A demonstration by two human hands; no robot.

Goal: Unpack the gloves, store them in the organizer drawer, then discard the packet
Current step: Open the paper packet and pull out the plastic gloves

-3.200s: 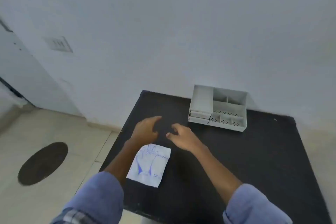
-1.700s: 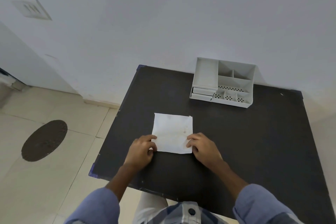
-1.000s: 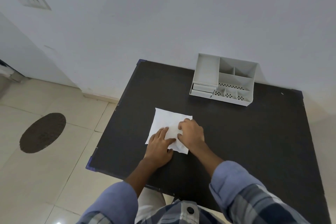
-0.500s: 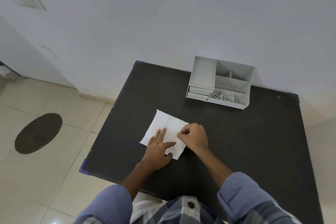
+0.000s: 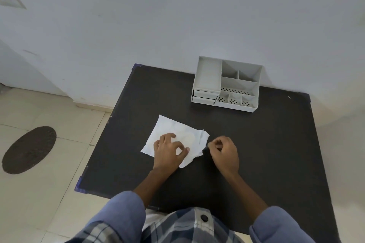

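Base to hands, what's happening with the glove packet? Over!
Left hand holds packet down, fingers bent. Right hand curled at its right edge, grip unclear. Organizer drawers shut, nothing in the way.

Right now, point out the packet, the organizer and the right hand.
packet [image 5: 177, 128]: head view, on its flat white upper part.
organizer [image 5: 208, 74]: head view, on the bare floor of its large left tray.
right hand [image 5: 224, 151]: head view, on the back of the hand.
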